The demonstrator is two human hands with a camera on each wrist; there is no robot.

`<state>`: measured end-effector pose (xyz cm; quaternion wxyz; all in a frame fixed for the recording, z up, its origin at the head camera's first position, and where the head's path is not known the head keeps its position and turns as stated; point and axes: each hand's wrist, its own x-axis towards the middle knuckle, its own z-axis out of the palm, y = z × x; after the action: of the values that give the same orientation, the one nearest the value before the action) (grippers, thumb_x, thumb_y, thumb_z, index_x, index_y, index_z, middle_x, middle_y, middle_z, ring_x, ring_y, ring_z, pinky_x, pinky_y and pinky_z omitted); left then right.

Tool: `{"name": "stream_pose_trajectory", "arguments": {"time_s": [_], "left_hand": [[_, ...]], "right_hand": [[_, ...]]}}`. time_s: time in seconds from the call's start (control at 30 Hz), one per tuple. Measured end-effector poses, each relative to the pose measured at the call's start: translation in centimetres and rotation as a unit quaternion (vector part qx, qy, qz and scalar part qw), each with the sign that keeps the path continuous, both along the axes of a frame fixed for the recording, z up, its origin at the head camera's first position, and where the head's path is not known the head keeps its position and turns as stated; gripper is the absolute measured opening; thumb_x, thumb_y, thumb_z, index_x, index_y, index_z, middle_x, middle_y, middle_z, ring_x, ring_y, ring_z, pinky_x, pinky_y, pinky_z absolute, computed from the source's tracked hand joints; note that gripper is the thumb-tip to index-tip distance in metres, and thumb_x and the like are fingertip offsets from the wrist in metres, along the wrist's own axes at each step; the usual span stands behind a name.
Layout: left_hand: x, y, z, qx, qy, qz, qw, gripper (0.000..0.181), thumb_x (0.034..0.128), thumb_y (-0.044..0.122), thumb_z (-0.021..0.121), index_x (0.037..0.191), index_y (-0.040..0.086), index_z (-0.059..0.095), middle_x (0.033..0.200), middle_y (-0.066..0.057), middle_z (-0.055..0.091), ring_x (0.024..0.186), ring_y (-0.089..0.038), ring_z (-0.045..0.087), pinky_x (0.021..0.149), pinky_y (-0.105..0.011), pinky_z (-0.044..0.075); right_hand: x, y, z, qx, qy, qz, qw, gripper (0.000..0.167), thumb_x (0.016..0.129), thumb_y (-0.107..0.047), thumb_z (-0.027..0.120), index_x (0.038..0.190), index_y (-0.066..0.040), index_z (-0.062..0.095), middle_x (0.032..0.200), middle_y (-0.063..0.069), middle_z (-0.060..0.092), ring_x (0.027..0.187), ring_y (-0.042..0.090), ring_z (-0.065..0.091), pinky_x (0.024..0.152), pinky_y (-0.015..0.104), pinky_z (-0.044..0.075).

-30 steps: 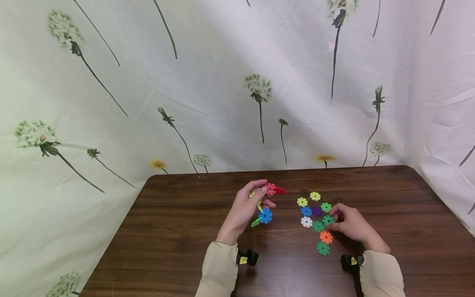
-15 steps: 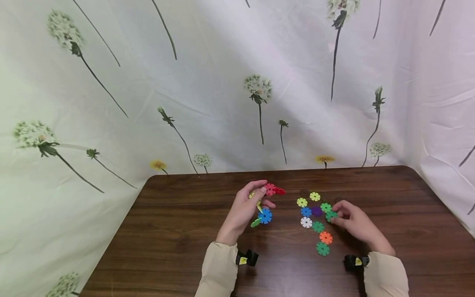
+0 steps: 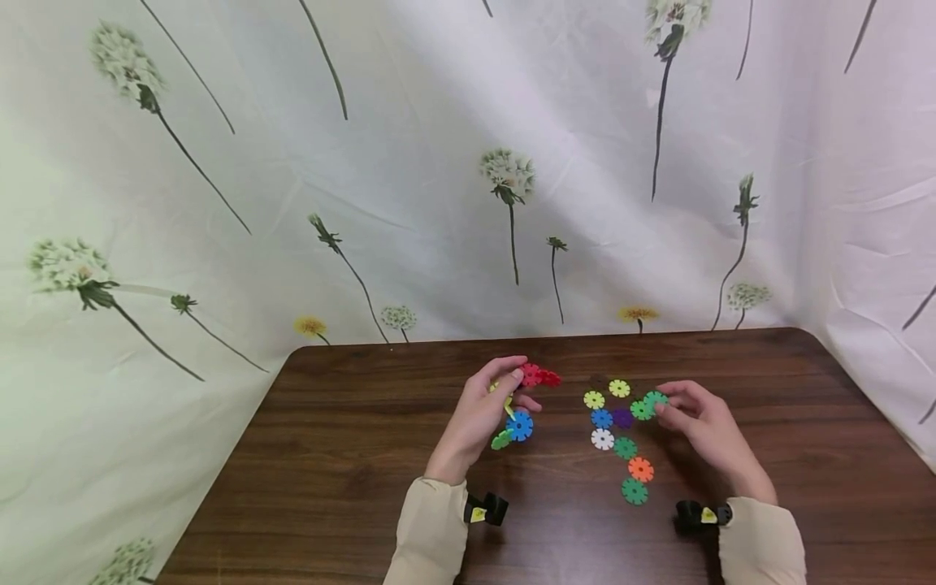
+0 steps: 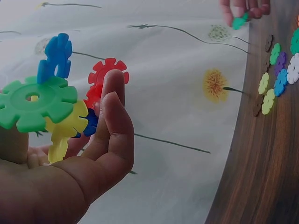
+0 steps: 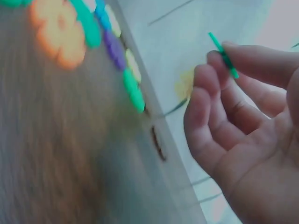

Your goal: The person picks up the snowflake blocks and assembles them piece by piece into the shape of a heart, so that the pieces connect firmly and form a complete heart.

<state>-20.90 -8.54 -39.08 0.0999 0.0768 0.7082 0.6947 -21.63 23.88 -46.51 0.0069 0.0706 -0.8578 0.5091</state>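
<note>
My left hand (image 3: 475, 418) holds up a joined piece made of notched plastic interlocking discs. In the left wrist view it has a green disc (image 4: 42, 105), a blue disc (image 4: 58, 56), yellow discs (image 4: 70, 119) and red discs (image 4: 110, 72); a darker blue one (image 4: 90, 123) shows behind. Thumb and fingers of my right hand (image 3: 705, 426) pinch a single green disc (image 3: 656, 401), seen edge-on in the right wrist view. It is lifted off the table and, from the head view, overlaps a lighter green disc (image 3: 641, 410) lying below. The left fingertips partly cover the joined piece.
Loose discs lie on the dark wooden table (image 3: 329, 455): yellow (image 3: 619, 388), blue (image 3: 602, 418), purple (image 3: 621, 418), white (image 3: 603, 439), orange (image 3: 640, 469) and green (image 3: 634, 491). Brown discs (image 4: 258, 105) blend into the wood. A dandelion-print cloth (image 3: 439, 203) hangs behind the table's far edge.
My right hand has drawn the green disc out of the loose group, lifting it and shifting it slightly right and away from me. The left hand and its joined piece stay nearly still.
</note>
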Motion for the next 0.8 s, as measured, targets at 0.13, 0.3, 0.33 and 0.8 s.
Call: {"name": "stream_pose_trajectory", "arguments": {"time_s": [0.13, 0.3, 0.33, 0.8], "left_hand": [[0.0, 0.0, 0.0, 0.0, -0.002, -0.001, 1.0, 0.038, 0.1013, 0.027, 0.05, 0.136, 0.011, 0.05, 0.124, -0.015, 0.06, 0.084, -0.02, 0.071, 0.085, -0.03, 0.055], [0.1, -0.1, 0.0, 0.001, 0.002, -0.002, 1.0, 0.038, 0.1015, 0.027, 0.049, 0.136, 0.011, 0.05, 0.123, -0.015, 0.06, 0.084, -0.021, 0.071, 0.085, -0.03, 0.056], [0.1, -0.1, 0.0, 0.0, 0.003, -0.002, 1.0, 0.038, 0.1015, 0.027, 0.049, 0.136, 0.011, 0.05, 0.123, -0.015, 0.059, 0.084, -0.021, 0.071, 0.085, -0.03, 0.055], [0.2, 0.0, -0.2, 0.001, 0.004, 0.0, 1.0, 0.037, 0.1018, 0.025, 0.049, 0.136, 0.011, 0.051, 0.125, -0.014, 0.059, 0.085, -0.023, 0.071, 0.081, -0.029, 0.056]], "right_hand": [[0.1, -1.0, 0.8, -0.041, 0.007, -0.001, 0.9991, 0.035, 0.097, -0.024, 0.06, 0.123, -0.002, 0.054, 0.091, 0.009, 0.07, 0.082, 0.008, 0.07, 0.075, 0.02, 0.055], [0.2, -2.3, 1.5, -0.083, 0.015, 0.014, 0.9964, 0.034, 0.096, -0.02, 0.06, 0.124, -0.001, 0.054, 0.092, 0.007, 0.071, 0.081, 0.009, 0.069, 0.075, 0.021, 0.056], [0.2, -2.6, 1.6, -0.087, 0.015, 0.017, 0.9959, 0.034, 0.096, -0.02, 0.06, 0.124, -0.001, 0.054, 0.092, 0.008, 0.071, 0.081, 0.01, 0.07, 0.075, 0.021, 0.056], [0.2, -4.1, 3.0, -0.145, 0.03, 0.031, 0.9885, 0.035, 0.095, -0.02, 0.062, 0.123, 0.0, 0.054, 0.09, -0.01, 0.067, 0.084, 0.018, 0.07, 0.077, 0.022, 0.057]]}}
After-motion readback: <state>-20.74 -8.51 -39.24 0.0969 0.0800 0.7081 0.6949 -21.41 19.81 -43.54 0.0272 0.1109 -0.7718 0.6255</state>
